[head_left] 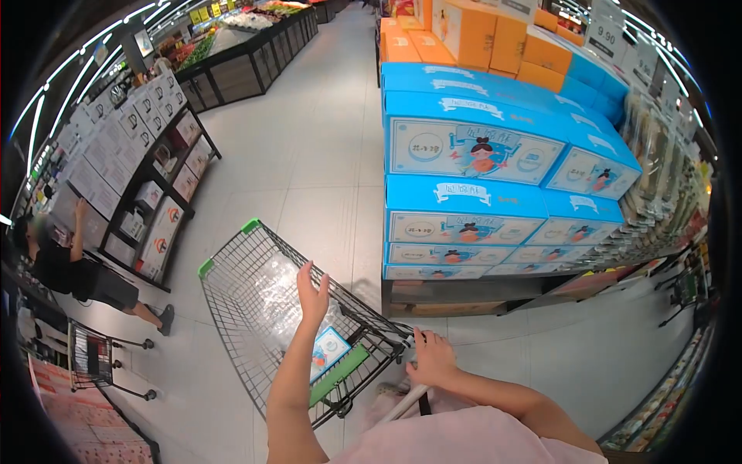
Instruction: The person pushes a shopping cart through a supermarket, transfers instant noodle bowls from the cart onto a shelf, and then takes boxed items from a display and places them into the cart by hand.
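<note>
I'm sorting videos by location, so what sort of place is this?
Most likely a supermarket: there's a wire shopping cart, stacked blue boxes near a 9.90 price sign, and what looks like a produce stand farther off.

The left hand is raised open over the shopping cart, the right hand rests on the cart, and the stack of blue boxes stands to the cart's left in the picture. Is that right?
Not quite: in the head view, the stack of blue boxes stands to the right of the cart. The rest stands.
</note>
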`<state>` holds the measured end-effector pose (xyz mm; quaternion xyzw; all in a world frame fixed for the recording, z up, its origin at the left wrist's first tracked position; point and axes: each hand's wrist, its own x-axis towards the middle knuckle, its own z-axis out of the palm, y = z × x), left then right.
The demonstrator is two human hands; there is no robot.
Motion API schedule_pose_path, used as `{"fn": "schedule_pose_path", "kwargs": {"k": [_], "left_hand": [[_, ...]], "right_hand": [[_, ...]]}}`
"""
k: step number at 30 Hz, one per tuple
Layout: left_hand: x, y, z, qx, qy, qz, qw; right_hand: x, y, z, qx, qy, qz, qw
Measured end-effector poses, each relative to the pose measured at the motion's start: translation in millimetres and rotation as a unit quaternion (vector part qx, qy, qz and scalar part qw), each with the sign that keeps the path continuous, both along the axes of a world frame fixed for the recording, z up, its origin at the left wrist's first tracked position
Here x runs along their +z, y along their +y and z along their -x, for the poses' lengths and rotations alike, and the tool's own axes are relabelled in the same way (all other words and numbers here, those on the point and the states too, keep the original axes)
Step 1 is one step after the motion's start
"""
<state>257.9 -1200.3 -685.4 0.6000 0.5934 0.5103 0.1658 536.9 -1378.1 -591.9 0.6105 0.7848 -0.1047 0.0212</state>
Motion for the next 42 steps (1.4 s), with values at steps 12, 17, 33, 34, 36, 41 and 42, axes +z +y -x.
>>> {"fn": "schedule_pose_path", "kwargs": {"k": [12, 17, 33, 34, 36, 41, 42], "left_hand": [[348.1, 34.2, -98.6, -0.155, -0.043, -0.121, 0.980], [362.9, 64.2, -114.4, -0.166, 0.037, -0.086, 0.982], [365.0, 83.4, -126.9, -0.226, -0.168, 0.038, 0.959], [364.4, 83.8, -125.3, -0.229, -0.173, 0.042, 0.957], [363.3, 84.3, -123.8, -0.233, -0.181, 0.041, 0.955], [368.9, 81.9, -123.1, -0.254, -0.174, 0.033, 0.951], [368.1, 83.4, -122.5, -0.257, -0.182, 0.028, 0.949]], "right_hand": [[-21.8, -11.3, -12.9, 0.064, 0.058, -0.081, 0.993], [-15.9, -10.5, -14.8, 0.071, 0.057, -0.029, 0.995], [-21.3, -11.4, -19.6, 0.092, 0.086, -0.107, 0.986], [-20.6, -10.8, -19.9, 0.094, 0.086, -0.101, 0.987], [-21.9, -9.1, -20.4, 0.096, 0.087, -0.101, 0.986], [-22.0, -5.8, -22.4, 0.096, 0.100, -0.107, 0.985], [-20.7, -4.5, -23.1, 0.096, 0.102, -0.101, 0.985]]}}
